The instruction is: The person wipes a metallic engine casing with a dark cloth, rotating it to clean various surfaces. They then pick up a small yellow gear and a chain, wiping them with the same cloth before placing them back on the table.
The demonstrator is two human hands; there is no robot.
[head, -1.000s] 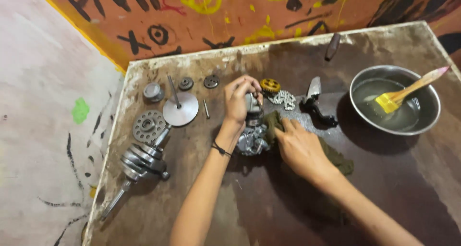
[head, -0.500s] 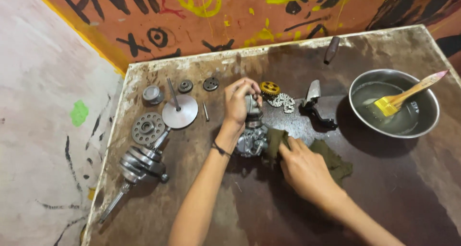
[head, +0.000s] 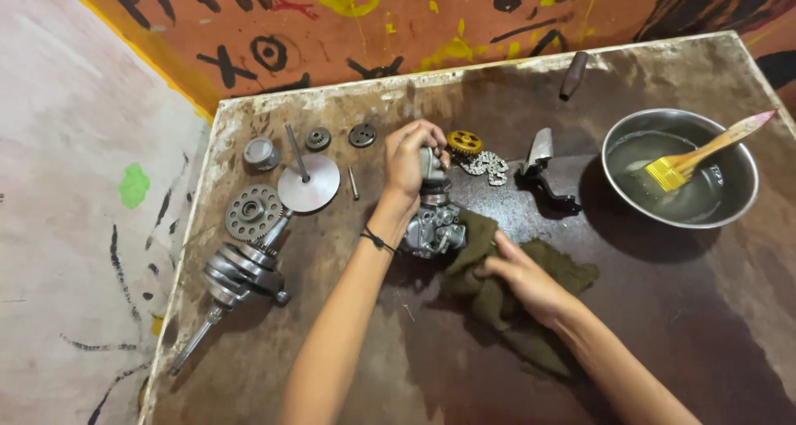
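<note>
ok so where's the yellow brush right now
In the head view the yellow brush leans in the steel bowl at the table's far right, right of the black lever.

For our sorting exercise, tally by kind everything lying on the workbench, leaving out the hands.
Toothed gears and sprockets: 4 (large gear, gold gear)
Other metal engine parts: 9 (carburettor, crankshaft)
Steel bowl: 1
Brush: 1
Rag: 1
Total: 16

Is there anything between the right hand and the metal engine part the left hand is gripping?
Yes: the dark green rag. The right hand presses it beside the metal engine part, which the left hand grips from above.
</note>
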